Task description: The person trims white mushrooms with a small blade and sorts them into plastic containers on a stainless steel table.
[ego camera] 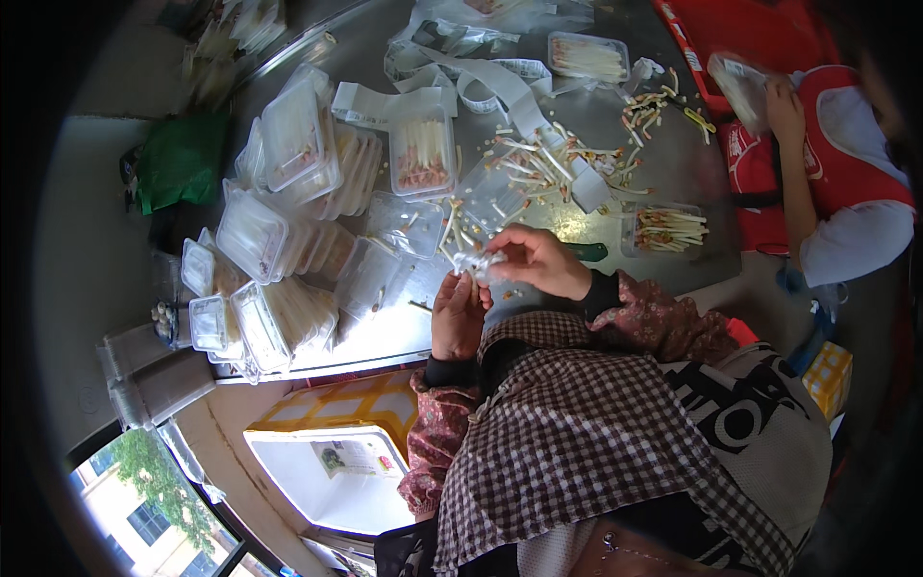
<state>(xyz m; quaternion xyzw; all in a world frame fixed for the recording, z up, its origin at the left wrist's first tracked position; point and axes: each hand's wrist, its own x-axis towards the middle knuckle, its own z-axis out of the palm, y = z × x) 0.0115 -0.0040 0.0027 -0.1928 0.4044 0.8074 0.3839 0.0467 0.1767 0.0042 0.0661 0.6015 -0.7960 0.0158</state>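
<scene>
My left hand (460, 310) pinches the lower end of a pale stalk at the table's near edge. Against its top, my right hand (541, 261) holds a crumpled white tissue or cloth (477, 264). More pale stalks (453, 234) lie just beyond my fingers, beside clear plastic trays (407, 223) with a few bits in them. A loose heap of stalks with reddish tips (537, 166) is spread farther out, partly under a strip of printed labels (530, 112). Behind my right hand shows a green handle (588, 251). To its right, cut stalks fill a clear tray (667, 231).
Stacks of filled, lidded trays (252, 234) stand on the left. One filled tray (422, 155) sits ahead, another (588, 58) at the back. A yellow cutter (698, 122) lies near the right edge. There, a co-worker (844, 159) holds a packet. A foam box (339, 476) is below left.
</scene>
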